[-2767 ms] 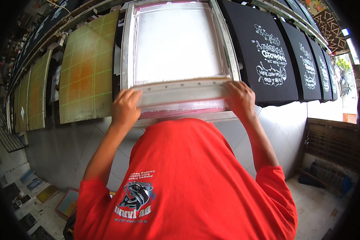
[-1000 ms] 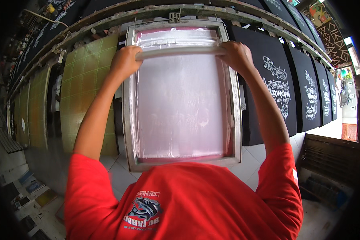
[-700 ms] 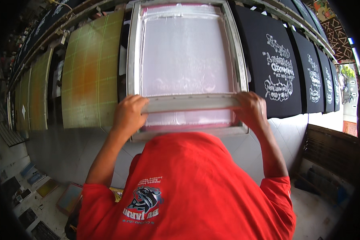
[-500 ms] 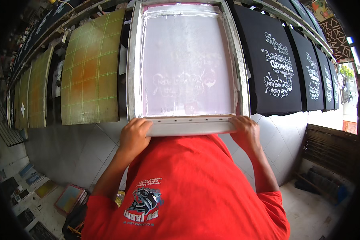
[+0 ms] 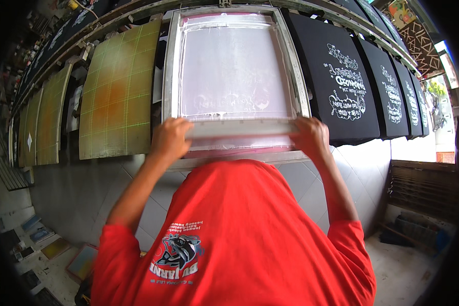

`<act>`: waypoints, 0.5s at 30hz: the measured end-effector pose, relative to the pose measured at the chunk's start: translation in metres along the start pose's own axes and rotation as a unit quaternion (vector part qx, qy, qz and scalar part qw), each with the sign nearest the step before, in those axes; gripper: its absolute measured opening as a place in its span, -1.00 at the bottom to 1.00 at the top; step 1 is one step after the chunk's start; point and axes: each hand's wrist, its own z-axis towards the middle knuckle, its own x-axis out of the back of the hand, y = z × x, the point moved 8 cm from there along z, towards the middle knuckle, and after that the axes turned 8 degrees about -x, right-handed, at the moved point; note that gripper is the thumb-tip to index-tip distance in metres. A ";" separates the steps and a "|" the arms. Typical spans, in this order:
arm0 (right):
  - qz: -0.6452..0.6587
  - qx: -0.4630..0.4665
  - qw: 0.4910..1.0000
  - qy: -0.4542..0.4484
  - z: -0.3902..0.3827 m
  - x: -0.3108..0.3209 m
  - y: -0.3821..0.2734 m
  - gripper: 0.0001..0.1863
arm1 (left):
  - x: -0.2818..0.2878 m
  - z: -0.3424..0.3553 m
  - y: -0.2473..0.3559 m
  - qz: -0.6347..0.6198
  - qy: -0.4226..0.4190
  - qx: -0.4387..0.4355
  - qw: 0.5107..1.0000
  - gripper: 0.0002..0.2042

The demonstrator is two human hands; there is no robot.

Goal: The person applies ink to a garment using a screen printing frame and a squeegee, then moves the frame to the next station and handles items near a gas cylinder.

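Note:
Both my hands grip a wide squeegee (image 5: 242,128) by its two ends. My left hand (image 5: 171,138) is closed round the left end, and my right hand (image 5: 311,136) round the right end. The squeegee lies crosswise over the near part of a framed printing screen (image 5: 229,66), slightly blurred by motion. White ink coats the pale mesh in streaks along its edges, and faint lettering shows through it. A metal frame (image 5: 302,76) surrounds the mesh. What lies beneath the screen is mostly hidden.
Right of the screen, a black shirt (image 5: 336,76) with white print lies on a board, with several more beyond. To the left stand yellowish boards (image 5: 116,92) with green grid lines and orange stains. A rail (image 5: 349,21) runs behind. Framed screens (image 5: 81,261) rest on the floor at lower left.
The squeegee has moved away from my body, from the screen's near edge onto the mesh, with both hands still on it. The near strip of mesh now shows behind it.

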 end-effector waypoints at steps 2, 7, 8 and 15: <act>0.002 0.018 1.000 0.006 -0.027 0.007 -0.011 -0.76 | 0.002 -0.024 0.021 -0.006 -0.019 0.015 1.000 -0.65; 0.025 -0.018 1.000 0.000 -0.051 -0.008 -0.011 -0.70 | -0.011 -0.047 0.036 -0.002 0.010 -0.009 1.000 -0.73; 0.028 -0.014 0.999 0.007 -0.044 -0.011 -0.009 -0.70 | -0.016 -0.043 0.031 -0.001 0.015 -0.007 1.000 -0.71; 0.018 0.015 0.999 0.024 0.044 -0.030 0.011 -0.68 | -0.021 0.032 -0.015 0.033 0.030 -0.031 0.999 -0.69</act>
